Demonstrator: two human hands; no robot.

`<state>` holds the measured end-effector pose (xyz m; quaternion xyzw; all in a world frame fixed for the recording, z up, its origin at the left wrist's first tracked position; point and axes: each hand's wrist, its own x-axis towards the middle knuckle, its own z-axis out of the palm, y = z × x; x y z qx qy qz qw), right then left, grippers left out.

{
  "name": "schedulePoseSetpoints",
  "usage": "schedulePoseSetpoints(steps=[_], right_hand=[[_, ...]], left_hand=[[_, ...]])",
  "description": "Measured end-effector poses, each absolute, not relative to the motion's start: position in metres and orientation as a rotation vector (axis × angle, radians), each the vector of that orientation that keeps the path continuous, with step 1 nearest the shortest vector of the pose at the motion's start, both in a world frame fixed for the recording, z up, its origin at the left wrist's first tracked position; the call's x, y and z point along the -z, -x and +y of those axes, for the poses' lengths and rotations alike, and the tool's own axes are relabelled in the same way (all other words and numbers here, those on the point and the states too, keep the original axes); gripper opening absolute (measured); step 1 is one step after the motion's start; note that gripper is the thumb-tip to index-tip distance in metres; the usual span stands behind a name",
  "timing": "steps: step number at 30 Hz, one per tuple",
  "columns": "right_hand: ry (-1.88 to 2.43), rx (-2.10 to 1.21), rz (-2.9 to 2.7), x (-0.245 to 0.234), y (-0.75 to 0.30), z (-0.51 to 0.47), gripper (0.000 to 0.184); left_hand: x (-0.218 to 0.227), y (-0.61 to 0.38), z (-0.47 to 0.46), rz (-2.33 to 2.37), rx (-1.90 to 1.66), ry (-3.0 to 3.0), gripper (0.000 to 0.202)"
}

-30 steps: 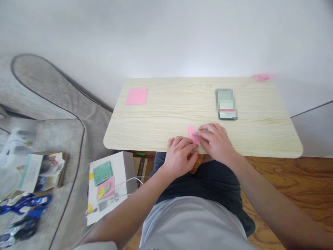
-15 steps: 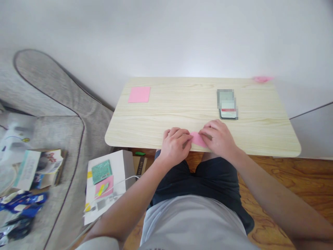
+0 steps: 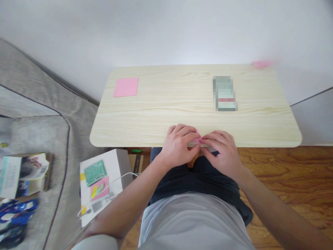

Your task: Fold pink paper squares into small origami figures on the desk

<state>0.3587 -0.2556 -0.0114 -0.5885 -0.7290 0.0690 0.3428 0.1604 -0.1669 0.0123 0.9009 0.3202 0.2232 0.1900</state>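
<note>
A small piece of folded pink paper [image 3: 197, 139] is pinched between my two hands at the front edge of the pale wooden table [image 3: 161, 107]. My left hand [image 3: 180, 145] curls over its left side and hides much of it. From the right, the fingertips of my right hand [image 3: 222, 151] close on its other end. The paper's exact folds cannot be made out. Toward the back left of the table lies a flat pink square of paper [image 3: 126, 87]. A phone [image 3: 225, 93], blurred by pixels, rests beyond my right hand.
At the table's back right corner sits a crumpled pink thing [image 3: 262, 64]. A white box [image 3: 114, 187] on the left carries a green packet [image 3: 95, 173], pink paper and a white cable. The grey sofa [image 3: 49, 128] holds an open carton [image 3: 26, 173] and blue wrappers.
Both hands have come closer together, and less of the pink paper shows between them. The camera view has shifted, so the table appears higher in the picture.
</note>
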Motion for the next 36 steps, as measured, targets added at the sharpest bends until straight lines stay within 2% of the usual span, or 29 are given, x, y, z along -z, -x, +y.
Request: schedulePoseSetpoints(steps=[11, 19, 36], right_hand=[[1.545, -0.211, -1.906, 0.010, -0.370, -0.256, 0.013], [1.550, -0.198, -1.912, 0.010, -0.370, -0.257, 0.017], [1.558, -0.276, -1.922, 0.005, -0.374, -0.248, 0.011]], left_hand=[[-0.001, -0.157, -0.168, 0.872, -0.700, -2.519, 0.014], [0.001, -0.157, -0.170, 0.883, -0.710, -2.523, 0.014], [-0.001, -0.160, -0.169, 0.933, -0.711, -2.483, 0.015]])
